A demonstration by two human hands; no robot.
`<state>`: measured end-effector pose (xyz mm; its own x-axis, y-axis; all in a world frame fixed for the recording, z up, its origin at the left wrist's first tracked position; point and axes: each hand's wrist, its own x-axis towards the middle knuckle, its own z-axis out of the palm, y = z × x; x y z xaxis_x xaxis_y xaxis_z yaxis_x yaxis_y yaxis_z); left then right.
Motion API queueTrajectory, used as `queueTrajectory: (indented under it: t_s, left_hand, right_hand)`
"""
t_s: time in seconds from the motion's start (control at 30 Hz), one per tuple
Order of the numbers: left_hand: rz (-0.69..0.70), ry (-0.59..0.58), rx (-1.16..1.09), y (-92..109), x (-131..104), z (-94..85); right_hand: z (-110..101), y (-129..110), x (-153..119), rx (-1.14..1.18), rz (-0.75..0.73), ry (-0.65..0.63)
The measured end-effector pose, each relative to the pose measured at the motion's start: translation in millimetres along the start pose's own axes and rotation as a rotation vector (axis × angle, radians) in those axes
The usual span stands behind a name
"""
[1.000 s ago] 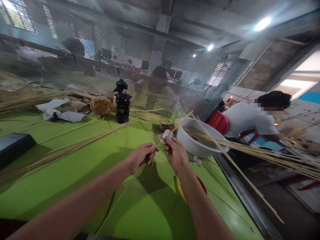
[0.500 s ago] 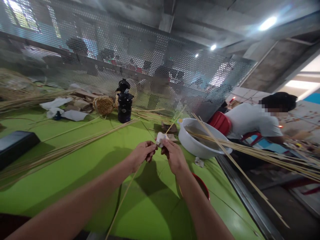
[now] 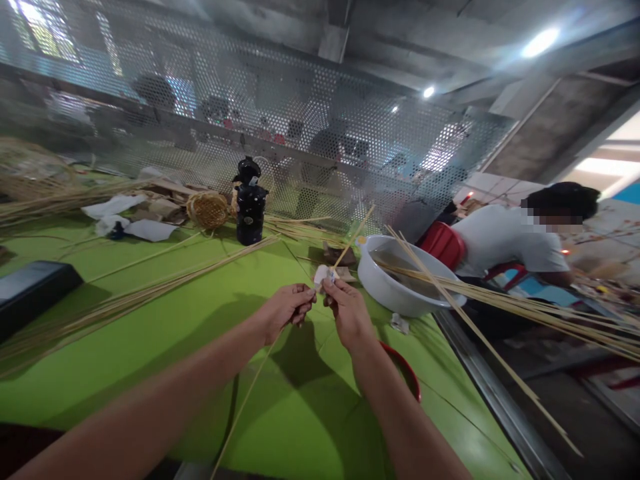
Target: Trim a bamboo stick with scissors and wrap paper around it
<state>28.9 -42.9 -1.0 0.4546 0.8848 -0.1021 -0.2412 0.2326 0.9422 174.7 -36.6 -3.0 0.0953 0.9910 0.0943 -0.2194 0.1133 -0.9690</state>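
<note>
My left hand (image 3: 291, 305) is closed in a pinch on a long thin bamboo strip (image 3: 249, 393), which runs down from it towards the bottom edge. Close beside it, fingertips nearly meeting, my right hand (image 3: 346, 308) pinches a small white wad (image 3: 321, 273) that looks like paper or cloth. Out of the wad a pale strip end (image 3: 356, 233) points up and to the right. Whether this end and the long strip are one piece is hidden by the fingers. Both hands are held over the green table (image 3: 210, 407).
A white basin (image 3: 400, 297) holds water and long strips (image 3: 505, 300) jutting right. A red bowl (image 3: 407, 370) is partly behind my right forearm. A black bottle (image 3: 250, 217), woven basket (image 3: 207, 210) and strip bundle (image 3: 150, 293) lie left. A person (image 3: 515, 233) sits right.
The white wad has turned slightly in my right fingertips, and the pale strip end now shows longer above it. Both hands stay in almost the same place.
</note>
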Motion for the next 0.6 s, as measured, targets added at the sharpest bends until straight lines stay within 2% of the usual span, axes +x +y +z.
queueTrajectory:
  t_s: [0.23, 0.47, 0.6]
  left_hand:
    - [0.044, 0.023, -0.084, -2.6, 2.9, -1.6]
    - [-0.026, -0.033, -0.097, -1.5, 0.4, 1.6]
    - [0.001, 0.004, -0.105, 1.6, 0.1, -0.6]
  right_hand:
    - [3.5, 4.9, -3.6, -0.090, -0.018, -0.051]
    - [-1.1, -0.2, -0.2, -0.095, -0.022, 0.017]
    - [1.9, 2.0, -3.1, -0.125, -0.019, -0.032]
